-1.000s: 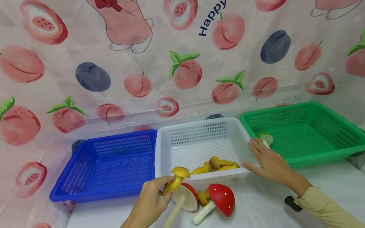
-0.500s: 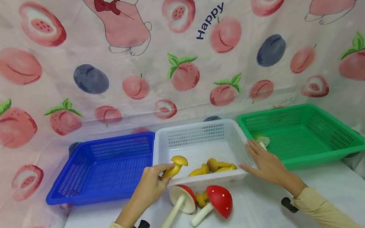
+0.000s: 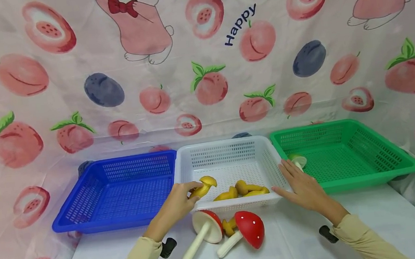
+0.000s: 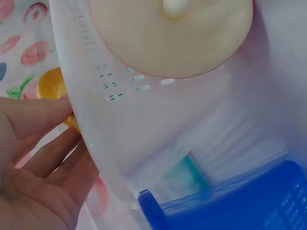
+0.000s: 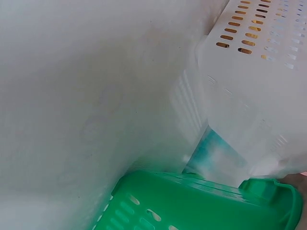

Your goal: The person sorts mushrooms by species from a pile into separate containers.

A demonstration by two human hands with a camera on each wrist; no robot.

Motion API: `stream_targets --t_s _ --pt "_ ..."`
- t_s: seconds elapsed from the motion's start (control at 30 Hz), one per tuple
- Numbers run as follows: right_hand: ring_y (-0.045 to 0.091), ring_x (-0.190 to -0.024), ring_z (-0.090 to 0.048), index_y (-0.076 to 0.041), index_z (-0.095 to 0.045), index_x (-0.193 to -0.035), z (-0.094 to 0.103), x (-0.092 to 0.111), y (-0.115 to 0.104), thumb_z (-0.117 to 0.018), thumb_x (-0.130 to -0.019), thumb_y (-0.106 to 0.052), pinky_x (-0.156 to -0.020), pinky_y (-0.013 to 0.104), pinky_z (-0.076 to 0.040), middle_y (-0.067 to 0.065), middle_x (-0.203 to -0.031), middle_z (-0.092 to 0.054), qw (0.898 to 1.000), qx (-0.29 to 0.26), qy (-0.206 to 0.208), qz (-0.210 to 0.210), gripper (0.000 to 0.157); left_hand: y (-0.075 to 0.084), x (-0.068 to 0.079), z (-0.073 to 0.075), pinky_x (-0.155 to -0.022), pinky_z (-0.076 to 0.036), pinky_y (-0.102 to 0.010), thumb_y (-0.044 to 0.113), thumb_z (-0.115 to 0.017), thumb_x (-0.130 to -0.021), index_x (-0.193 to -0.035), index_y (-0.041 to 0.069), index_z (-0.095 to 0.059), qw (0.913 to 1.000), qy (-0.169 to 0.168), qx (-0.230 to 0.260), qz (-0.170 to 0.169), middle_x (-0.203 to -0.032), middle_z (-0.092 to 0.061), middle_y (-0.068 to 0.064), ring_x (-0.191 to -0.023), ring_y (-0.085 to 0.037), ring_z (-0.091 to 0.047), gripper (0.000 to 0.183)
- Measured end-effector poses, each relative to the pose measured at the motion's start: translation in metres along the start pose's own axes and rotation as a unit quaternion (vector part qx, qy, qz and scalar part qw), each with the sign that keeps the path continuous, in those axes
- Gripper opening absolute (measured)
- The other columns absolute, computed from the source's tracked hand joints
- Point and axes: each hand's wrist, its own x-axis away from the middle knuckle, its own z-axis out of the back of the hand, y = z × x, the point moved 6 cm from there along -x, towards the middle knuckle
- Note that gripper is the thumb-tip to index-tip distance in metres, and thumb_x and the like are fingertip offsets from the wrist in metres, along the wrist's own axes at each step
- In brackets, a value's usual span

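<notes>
My left hand [image 3: 177, 201] pinches a yellow toy mushroom [image 3: 208, 181] by its stem, cap up, above the front left part of the white basket [image 3: 234, 202]. In the left wrist view the yellow mushroom [image 4: 50, 85] is partly hidden behind the basket rim and fingers. Several yellow mushrooms [image 3: 226, 194] lie inside the white basket near its front wall. My right hand [image 3: 304, 187], fingers extended, rests at that basket's front right corner, beside the green basket [image 3: 372, 176]. Only a sliver of the right hand appears in the right wrist view.
Two red-capped mushrooms with white dots [image 3: 251, 228] lie before the white basket, a small yellow mushroom [image 3: 229, 227] between them. A blue basket [image 3: 118, 221] adjoins on the left. The green basket holds a green-capped mushroom [image 3: 299, 160]. A fruit-print cloth [image 3: 171, 74] hangs behind.
My left hand has carried the yellow mushroom forward and slightly right, from above the red mushrooms to over the white basket. The right hand stays at the basket corner.
</notes>
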Motion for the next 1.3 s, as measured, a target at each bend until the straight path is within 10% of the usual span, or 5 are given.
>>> stream_targets --t_s 0.63,1.3 --pt "0.040 -0.137 -0.025 0.004 -0.036 -0.143 -0.002 0.000 0.000 -0.053 -0.089 -0.055 -0.095 0.064 -0.036 0.022 -0.151 -0.027 1.000 0.004 -0.001 -0.010 0.081 -0.027 -0.033 -0.030 -0.064 -0.050 -0.029 -0.005 -0.078 -0.065 -0.087 0.002 -0.071 0.9862 -0.108 -0.029 0.123 -0.077 -0.067 -0.009 -0.077 -0.022 -0.061 0.025" --pt "0.040 -0.136 -0.026 0.003 -0.036 -0.143 -0.001 0.000 0.001 -0.052 -0.089 -0.058 -0.093 0.065 -0.037 0.021 -0.151 -0.027 1.000 0.005 0.010 -0.007 0.083 -0.032 -0.039 -0.041 -0.066 -0.049 -0.034 -0.008 -0.077 -0.061 -0.079 0.002 -0.069 0.9767 -0.117 -0.105 0.146 -0.088 -0.063 -0.014 -0.077 -0.024 -0.055 0.022"
